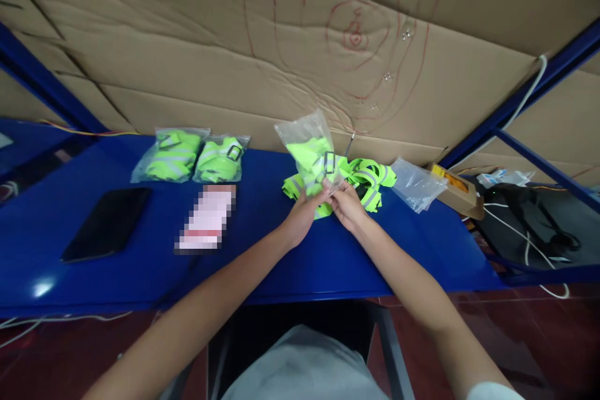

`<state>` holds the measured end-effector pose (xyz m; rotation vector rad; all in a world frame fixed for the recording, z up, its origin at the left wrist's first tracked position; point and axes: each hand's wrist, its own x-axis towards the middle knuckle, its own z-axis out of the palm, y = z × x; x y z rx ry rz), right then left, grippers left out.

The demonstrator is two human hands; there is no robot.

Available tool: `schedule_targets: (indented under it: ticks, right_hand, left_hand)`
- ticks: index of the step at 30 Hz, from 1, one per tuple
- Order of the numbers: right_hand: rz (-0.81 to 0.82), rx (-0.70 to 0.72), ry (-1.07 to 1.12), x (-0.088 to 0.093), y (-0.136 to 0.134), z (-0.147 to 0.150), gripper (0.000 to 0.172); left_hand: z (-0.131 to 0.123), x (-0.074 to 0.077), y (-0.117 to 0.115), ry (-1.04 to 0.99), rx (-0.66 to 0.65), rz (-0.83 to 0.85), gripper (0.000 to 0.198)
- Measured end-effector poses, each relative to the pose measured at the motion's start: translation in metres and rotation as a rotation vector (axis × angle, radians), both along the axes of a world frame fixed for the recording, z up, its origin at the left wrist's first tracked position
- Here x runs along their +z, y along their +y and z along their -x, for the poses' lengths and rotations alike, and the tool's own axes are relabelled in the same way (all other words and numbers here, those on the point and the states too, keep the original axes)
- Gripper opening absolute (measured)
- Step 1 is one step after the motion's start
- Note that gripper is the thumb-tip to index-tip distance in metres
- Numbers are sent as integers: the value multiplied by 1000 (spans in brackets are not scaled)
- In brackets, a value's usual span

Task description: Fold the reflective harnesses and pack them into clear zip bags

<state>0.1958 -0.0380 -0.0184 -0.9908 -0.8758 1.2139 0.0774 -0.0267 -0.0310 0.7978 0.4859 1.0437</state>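
My left hand and my right hand meet over the blue table, both pinching the lower end of a clear plastic bag that stands upright. Inside it is a neon green reflective strap with a dark buckle. Just behind my hands lies a loose heap of the same green straps. Two filled bags of green straps lie side by side at the back left.
A black phone lies on the left of the table, a blurred pink card beside it. Empty clear bags and a brown carton sit right. Cardboard lines the back wall. Cables and a black bag are far right.
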Motion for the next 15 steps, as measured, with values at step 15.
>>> schedule_targets:
  ticks: [15]
  right_hand:
    - [48, 68, 58, 1, -10, -8, 39]
  left_hand:
    - [18, 17, 8, 44, -24, -59, 53]
